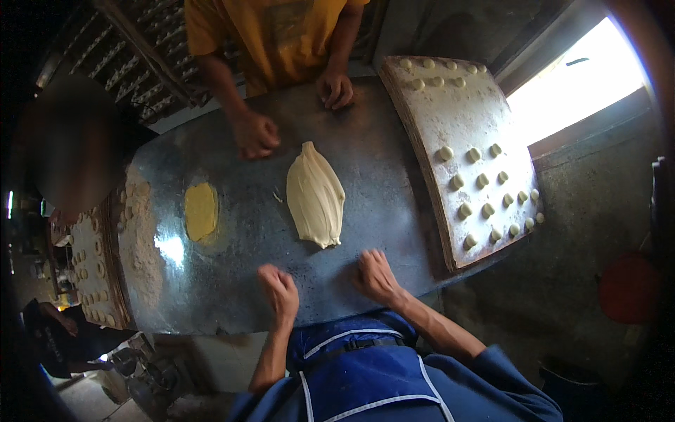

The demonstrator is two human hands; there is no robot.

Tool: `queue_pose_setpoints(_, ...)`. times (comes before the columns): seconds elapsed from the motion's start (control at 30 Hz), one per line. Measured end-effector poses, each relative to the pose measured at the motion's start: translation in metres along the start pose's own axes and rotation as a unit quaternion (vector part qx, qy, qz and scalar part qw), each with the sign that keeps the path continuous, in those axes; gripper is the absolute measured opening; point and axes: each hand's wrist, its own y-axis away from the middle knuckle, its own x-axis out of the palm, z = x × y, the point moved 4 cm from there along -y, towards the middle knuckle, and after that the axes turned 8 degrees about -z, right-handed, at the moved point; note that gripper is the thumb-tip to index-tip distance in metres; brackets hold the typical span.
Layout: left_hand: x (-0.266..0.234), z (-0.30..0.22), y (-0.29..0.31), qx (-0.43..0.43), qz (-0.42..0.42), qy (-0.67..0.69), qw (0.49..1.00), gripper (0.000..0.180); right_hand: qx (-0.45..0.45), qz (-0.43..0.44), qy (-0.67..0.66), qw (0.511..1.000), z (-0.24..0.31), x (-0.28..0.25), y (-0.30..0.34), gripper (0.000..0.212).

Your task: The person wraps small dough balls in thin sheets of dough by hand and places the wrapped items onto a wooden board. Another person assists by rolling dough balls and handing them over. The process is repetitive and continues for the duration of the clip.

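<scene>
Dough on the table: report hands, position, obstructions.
Left hand, right hand curled, short of dough. Dough in one elongated piece, lying on table. Nothing between; co-worker's hands opposite.

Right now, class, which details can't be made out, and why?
In the head view:
Palms: hidden by the curled left hand and right hand.
Worker in yellow shirt: head cut off by top edge.
Scene beyond bright opening: lost in glare.
Red object: too dim to identify.

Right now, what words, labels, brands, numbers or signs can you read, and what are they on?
None can be read.
Yellow shirt: a faint patch on the chest, too blurred to tell whether it is lettering.
Dark shirt at lower left: faint marks, too small and dim to read.
Dough and blue apron: no lettering shows.
</scene>
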Motion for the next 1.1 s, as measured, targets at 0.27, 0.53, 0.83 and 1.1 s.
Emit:
queue_pose_setpoints(0.27,-0.021,0.032,0.01,-0.118,0.018,0.009,0.993,0.018,-0.008,-0.058,0.102,0.993,-0.046,-0.02,-0.015,0.018)
queue_pose_setpoints(0.53,-0.064,-0.012,-0.051,0.122,0.401,-0.033,0.907,0.026,-0.024,0.049,0.104,0.993,-0.052,-0.087,0.027,0.019)
queue_pose_setpoints(0.83,0.139,-0.378,-0.184,0.397,0.26,0.347,0.809,0.041,0.042,0.05,-0.051,0.997,-0.056,-0.146,0.041,0.023)
queue_pose_setpoints(1.1,0.399,-0.568,-0.177,0.329,0.294,0.357,0.824,0.055,0.04,-0.565,0.059,0.822,-0.154,-0.442,-0.057,0.086)
